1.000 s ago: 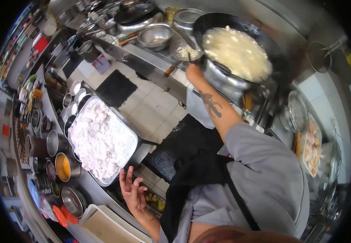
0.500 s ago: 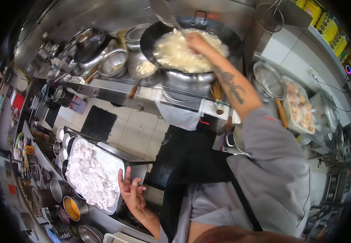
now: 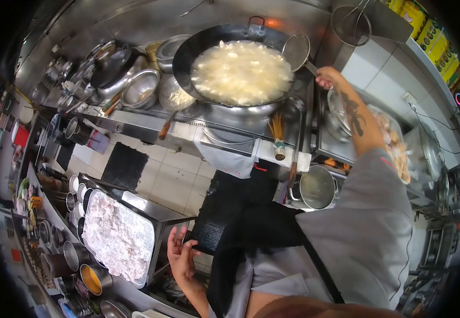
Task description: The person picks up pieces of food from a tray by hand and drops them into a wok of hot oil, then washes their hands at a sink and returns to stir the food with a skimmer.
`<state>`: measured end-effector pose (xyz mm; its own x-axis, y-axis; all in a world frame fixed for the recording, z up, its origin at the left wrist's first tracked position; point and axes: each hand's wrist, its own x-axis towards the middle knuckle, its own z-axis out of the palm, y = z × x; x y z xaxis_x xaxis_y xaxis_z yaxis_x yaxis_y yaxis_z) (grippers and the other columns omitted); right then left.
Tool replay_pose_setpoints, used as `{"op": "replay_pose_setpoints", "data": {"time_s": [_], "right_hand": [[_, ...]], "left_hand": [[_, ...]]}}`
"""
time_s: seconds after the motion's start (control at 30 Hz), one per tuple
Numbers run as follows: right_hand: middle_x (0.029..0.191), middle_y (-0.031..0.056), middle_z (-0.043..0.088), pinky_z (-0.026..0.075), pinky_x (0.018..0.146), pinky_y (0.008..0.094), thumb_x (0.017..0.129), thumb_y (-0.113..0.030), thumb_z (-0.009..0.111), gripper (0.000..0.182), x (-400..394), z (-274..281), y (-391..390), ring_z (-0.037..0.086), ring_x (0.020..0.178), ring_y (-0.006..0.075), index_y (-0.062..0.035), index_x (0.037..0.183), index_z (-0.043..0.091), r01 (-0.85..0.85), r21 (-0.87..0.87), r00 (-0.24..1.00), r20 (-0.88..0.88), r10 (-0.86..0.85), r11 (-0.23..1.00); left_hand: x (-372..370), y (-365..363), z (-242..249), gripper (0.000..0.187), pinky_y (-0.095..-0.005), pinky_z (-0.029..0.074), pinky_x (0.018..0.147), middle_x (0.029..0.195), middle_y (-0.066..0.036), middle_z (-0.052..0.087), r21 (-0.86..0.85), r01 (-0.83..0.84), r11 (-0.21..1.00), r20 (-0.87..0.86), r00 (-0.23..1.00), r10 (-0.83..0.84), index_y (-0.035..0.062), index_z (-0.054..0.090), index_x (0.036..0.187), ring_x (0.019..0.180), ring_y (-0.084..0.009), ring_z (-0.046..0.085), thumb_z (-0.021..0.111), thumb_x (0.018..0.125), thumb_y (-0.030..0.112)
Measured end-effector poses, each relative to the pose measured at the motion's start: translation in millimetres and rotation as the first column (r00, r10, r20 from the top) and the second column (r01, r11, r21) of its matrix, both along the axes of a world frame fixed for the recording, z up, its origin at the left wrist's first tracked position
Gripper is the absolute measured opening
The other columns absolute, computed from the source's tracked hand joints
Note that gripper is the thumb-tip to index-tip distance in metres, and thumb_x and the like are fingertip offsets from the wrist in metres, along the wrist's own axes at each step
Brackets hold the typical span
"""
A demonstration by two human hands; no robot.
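Note:
My right hand is closed around the handle of a round mesh skimmer, raised at the right rim of a large black wok. Pale pieces of food bubble in the liquid that fills the wok. Down by my body, my left hand is held up with fingers apart and nothing in it. Left of that hand lies a metal tray heaped with white, floury pieces; hand and tray do not touch.
A strainer with pale crumbs and metal bowls stand left of the wok. A bamboo brush sits on the front ledge. Right of it are a pot and a tub of light brown food. Another strainer hangs at upper right.
My right hand has swung from over the wok to its right side, taking the skimmer from the far left rim to the right rim. My left hand has shifted slightly right and down.

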<state>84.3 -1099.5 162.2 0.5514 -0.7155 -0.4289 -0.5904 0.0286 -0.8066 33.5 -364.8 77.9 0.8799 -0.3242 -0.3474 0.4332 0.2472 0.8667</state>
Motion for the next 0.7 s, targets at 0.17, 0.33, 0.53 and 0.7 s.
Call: {"op": "replay_pose_setpoints", "data": {"time_s": [0.17, 0.33, 0.53, 0.7], "right_hand": [[0.069, 0.0065, 0.052, 0.028, 0.029, 0.0201, 0.095, -0.021, 0.037, 0.017, 20, -30, -6, 0.041, 0.042, 0.0091, -0.0048, 0.093, 0.042, -0.062, 0.337, 0.972, 0.235, -0.02, 0.94], [0.068, 0.0055, 0.053, 0.026, 0.027, 0.0206, 0.094, -0.022, 0.038, 0.02, 48, -30, 33, 0.039, 0.039, 0.0084, -0.0049, 0.102, 0.044, -0.113, 0.15, 0.985, 0.143, 0.092, 0.982], [0.058, 0.0034, 0.053, 0.031, 0.029, 0.0277, 0.089, -0.022, 0.041, 0.018, 15, 39, 51, 0.045, 0.037, 0.0114, -0.0107, 0.097, 0.053, -0.258, -0.175, 0.964, -0.109, 0.241, 0.95], [0.057, 0.0047, 0.054, 0.034, 0.029, 0.0299, 0.088, -0.016, 0.037, 0.02, 1, 59, 31, 0.048, 0.036, 0.0135, -0.0091, 0.091, 0.054, -0.265, -0.412, 0.961, -0.19, 0.202, 0.872]], "left_hand": [[-11, -5, 1, 0.062, -0.0229, 0.054, 0.052, 0.13, -0.017, 0.045, 0.042, -0.044, 0.998, -0.027, 0.999, 0.045, 0.007, 0.031, 0.137, 0.082, -0.0165, 0.06, 0.056, 0.082, -0.005], [-14, -16, 11, 0.061, -0.023, 0.054, 0.053, 0.131, -0.017, 0.044, 0.06, -0.038, 0.997, -0.024, 0.999, 0.039, 0.0071, 0.031, 0.138, 0.08, -0.0163, 0.06, 0.055, 0.083, -0.005], [-5, -18, 9, 0.059, -0.0238, 0.053, 0.052, 0.129, -0.015, 0.045, 0.021, 0.006, 1.0, 0.004, 1.0, -0.006, 0.0056, 0.032, 0.136, 0.082, -0.0174, 0.061, 0.056, 0.083, -0.006], [4, -27, 12, 0.059, -0.0238, 0.054, 0.053, 0.129, -0.015, 0.045, 0.019, 0.051, 0.999, 0.03, 0.998, -0.052, 0.0049, 0.032, 0.136, 0.082, -0.0174, 0.061, 0.055, 0.083, -0.007]]}}
